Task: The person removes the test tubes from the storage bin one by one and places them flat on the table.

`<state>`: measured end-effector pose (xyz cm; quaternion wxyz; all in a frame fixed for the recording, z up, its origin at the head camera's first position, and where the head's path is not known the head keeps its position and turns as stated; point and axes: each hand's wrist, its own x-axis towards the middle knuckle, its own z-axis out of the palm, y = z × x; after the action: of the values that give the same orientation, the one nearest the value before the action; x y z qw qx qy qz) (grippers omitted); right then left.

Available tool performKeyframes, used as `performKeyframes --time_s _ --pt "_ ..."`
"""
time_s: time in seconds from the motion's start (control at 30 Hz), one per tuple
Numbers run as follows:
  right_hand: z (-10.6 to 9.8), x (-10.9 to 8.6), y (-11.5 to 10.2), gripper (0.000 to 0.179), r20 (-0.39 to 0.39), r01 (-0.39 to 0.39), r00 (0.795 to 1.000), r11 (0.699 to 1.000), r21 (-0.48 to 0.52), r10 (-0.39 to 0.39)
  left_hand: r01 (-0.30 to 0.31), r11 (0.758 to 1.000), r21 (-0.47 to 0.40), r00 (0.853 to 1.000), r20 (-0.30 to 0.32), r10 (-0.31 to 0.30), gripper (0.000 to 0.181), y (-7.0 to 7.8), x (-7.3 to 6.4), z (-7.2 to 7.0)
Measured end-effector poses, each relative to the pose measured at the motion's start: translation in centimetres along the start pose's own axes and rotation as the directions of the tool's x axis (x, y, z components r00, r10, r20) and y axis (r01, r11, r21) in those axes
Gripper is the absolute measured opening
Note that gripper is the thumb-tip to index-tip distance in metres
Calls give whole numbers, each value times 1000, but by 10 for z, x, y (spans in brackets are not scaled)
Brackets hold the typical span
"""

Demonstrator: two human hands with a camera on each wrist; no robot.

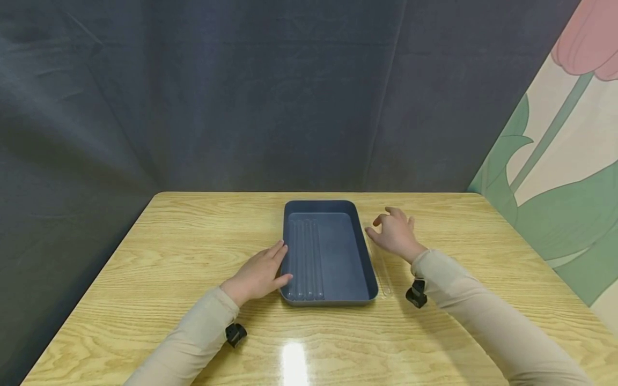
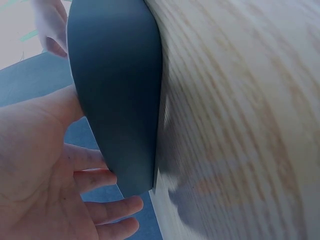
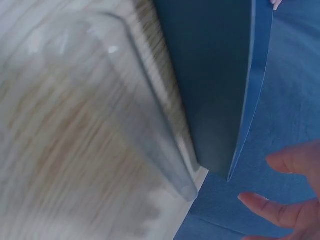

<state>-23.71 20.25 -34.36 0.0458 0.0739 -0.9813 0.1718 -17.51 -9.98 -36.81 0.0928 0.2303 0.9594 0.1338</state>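
Observation:
A dark blue rectangular tray (image 1: 341, 257) stands on the table. Several clear test tubes (image 1: 309, 262) lie side by side along its left half, rounded ends toward me. My left hand (image 1: 259, 272) rests at the tray's left side, its fingers extended over the rim; the left wrist view shows that hand (image 2: 60, 175) against the tray wall (image 2: 117, 90). Just outside the tray's right wall, another clear test tube (image 3: 145, 120) lies on the table. Above its far end hovers my right hand (image 1: 397, 234), thumb and forefinger apart, holding nothing.
The light wood-grain table (image 1: 193, 257) ends at a dark cloth backdrop (image 1: 270, 107) behind the tray. To the right is a wall painted with a tulip (image 1: 555, 134). A black wrist camera (image 1: 417, 293) hangs under the right sleeve, another (image 1: 236, 334) under the left.

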Motion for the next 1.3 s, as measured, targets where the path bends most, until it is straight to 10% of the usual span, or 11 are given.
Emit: performKeyframes --time_s 1.3 --pt "3 4 -49 31 59 115 992 993 -29 -114 -13 1000 -7 1000 -22 13 67 0 1 1"
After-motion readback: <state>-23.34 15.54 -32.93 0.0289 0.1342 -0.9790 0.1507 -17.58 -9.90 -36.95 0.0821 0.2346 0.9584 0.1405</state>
